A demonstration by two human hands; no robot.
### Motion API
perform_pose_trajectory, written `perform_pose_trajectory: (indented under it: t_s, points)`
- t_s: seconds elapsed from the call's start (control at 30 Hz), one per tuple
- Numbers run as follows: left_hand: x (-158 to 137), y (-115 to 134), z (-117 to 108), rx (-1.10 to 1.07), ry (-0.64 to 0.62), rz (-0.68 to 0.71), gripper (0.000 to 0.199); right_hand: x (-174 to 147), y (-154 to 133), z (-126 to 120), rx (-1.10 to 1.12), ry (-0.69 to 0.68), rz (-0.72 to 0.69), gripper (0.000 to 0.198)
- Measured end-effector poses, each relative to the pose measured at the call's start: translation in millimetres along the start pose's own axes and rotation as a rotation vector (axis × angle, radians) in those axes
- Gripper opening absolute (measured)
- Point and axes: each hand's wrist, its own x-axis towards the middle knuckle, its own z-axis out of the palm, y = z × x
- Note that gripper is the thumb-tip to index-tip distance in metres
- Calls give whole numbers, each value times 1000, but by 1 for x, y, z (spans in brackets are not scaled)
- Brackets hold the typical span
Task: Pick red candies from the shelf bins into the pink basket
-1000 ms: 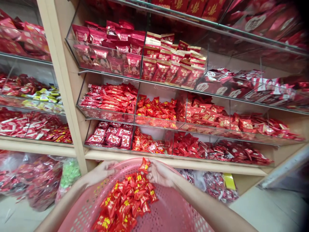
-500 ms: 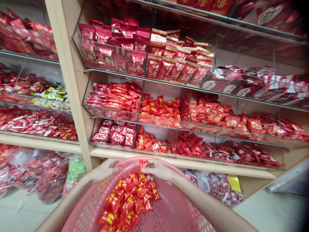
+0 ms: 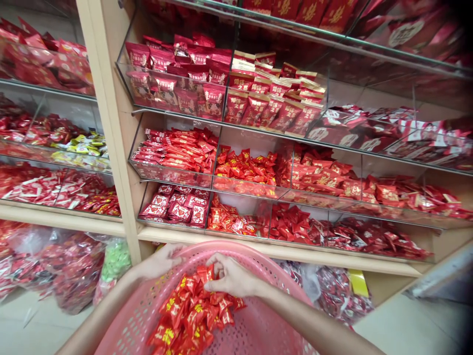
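A pink perforated plastic basket (image 3: 273,325) is in front of me at the bottom. Inside lies a heap of small red wrapped candies (image 3: 188,315) with yellow print. My left hand (image 3: 160,262) grips the far left part of the rim, its fingers partly hidden. Over the upper end of the heap, my right hand (image 3: 232,277) is curled with thumb and fingers around a wrapped candy (image 3: 204,273) at the pile's edge; some fingertips are hidden.
Ahead stands a wooden shelf unit (image 3: 258,249) with clear-fronted compartments full of red packets (image 3: 246,165). A wooden upright (image 3: 107,123) divides it from another unit at left. Plastic bags of sweets (image 3: 74,271) stand on the floor below, with more at lower right.
My right hand has moved down and slightly left from the rim area, bringing the candy it held up down to the heap. My left hand stays at the rim.
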Motion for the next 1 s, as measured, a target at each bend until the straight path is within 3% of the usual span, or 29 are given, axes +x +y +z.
perform_pose_trajectory:
  t_s: [0.1,0.2,0.33,0.53,0.8,1.0]
  points:
    - [-1,0,0,-9,-10,3,47,-4,-4,3,-38,8,32,46]
    - [-2,3,1,-8,-13,3,46,-6,-7,8,17,-6,184,34]
    - [-2,1,0,7,-8,-1,47,-5,-7,17,142,-30,364,33]
    - [-1,-8,-1,54,26,-10,47,0,-8,22,203,-27,436,39]
    - [0,0,0,43,11,-6,48,-5,-18,31,379,99,522,37]
    - [0,-2,1,44,16,-13,45,-10,-24,29,505,52,612,33]
